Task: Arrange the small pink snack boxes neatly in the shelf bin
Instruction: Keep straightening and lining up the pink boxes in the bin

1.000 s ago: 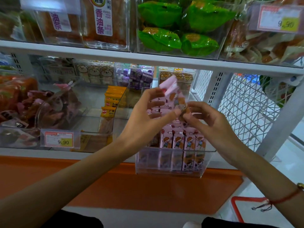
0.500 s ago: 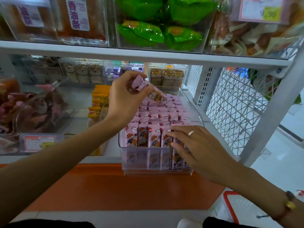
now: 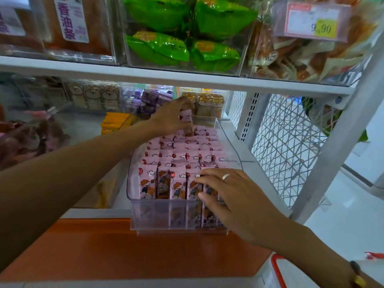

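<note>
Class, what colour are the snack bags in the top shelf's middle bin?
Bright green bags, with yellow patches; the head view shows them.

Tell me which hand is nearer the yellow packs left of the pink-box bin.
Left. The left hand is at the bin's back, holding a pink box, just right of the yellow packs. The right hand rests on the front-row boxes, farther away.

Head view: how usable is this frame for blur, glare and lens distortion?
Head view: wide-angle bending bows the white shelf edge and upright; the left hand and the pink box it grips are motion-smeared; the price tag is soft; front pink boxes under the right hand read fairly sharp; lighting even, little glare.
</note>
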`<action>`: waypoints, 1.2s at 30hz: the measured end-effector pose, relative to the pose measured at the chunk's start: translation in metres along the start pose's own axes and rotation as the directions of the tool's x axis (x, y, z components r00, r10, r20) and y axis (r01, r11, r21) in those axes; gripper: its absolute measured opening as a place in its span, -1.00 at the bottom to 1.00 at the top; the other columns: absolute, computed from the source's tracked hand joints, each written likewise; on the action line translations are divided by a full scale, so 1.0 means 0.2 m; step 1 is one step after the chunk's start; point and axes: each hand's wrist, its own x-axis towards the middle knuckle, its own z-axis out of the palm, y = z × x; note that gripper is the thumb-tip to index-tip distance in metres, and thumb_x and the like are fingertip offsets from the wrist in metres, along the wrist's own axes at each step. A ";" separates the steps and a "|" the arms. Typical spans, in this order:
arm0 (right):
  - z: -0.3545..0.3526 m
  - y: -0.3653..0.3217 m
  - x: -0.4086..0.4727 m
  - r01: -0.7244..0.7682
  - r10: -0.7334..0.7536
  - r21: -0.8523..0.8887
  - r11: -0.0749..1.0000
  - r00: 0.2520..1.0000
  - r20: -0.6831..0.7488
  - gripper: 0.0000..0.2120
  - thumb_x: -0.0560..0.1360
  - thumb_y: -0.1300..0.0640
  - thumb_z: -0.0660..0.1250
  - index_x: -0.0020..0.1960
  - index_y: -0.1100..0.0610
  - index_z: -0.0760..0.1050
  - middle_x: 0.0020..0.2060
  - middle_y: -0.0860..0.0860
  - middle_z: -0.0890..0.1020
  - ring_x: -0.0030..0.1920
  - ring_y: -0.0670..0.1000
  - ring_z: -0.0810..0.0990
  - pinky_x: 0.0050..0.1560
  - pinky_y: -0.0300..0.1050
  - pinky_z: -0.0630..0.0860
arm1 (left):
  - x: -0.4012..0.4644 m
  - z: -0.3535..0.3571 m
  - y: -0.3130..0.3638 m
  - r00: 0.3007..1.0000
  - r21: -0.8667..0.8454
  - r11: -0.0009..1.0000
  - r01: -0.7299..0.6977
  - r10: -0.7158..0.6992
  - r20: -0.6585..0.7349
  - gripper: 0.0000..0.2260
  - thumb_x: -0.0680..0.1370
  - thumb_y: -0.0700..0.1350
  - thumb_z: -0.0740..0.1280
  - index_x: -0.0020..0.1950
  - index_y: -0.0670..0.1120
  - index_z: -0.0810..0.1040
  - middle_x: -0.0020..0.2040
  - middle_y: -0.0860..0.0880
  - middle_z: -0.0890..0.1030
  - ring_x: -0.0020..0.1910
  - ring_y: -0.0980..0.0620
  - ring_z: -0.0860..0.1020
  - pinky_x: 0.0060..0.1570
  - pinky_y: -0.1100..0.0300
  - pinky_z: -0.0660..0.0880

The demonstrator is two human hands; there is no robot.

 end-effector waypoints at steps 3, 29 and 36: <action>0.00 0.00 0.00 -0.002 0.002 0.015 1.000 1.000 0.000 -0.58 0.61 -0.17 -0.02 0.43 -0.13 0.27 0.39 -0.20 0.34 0.39 -0.19 0.23 0.33 -0.35 -0.06 | 0.04 0.03 -0.01 0.994 -0.126 0.988 0.084 -0.091 -0.053 -0.62 0.44 -0.20 0.47 0.17 -0.29 0.44 0.07 -0.28 0.56 0.07 -0.20 0.55 0.15 -0.06 0.50; -0.02 -0.01 0.01 -0.021 0.021 0.055 0.998 1.000 0.003 -0.58 0.61 -0.16 0.02 0.44 -0.14 0.25 0.43 -0.21 0.29 0.40 -0.20 0.16 0.32 -0.35 -0.09 | 0.04 0.10 -0.03 0.997 0.094 0.995 0.035 -0.041 0.066 -0.72 0.56 -0.03 0.33 0.16 -0.18 0.59 0.22 -0.15 0.58 0.14 -0.06 0.54 0.14 0.14 0.42; -0.01 -0.01 0.01 -0.025 0.025 0.048 0.999 1.000 0.004 -0.59 0.61 -0.14 0.03 0.44 -0.13 0.26 0.43 -0.20 0.29 0.40 -0.18 0.19 0.35 -0.28 -0.02 | -0.12 -0.04 0.11 0.930 -0.659 0.747 0.089 -0.300 -0.214 -0.92 0.61 -0.26 0.23 0.04 -0.24 0.49 0.08 -0.28 0.58 -0.05 -0.10 0.65 -0.06 0.05 0.61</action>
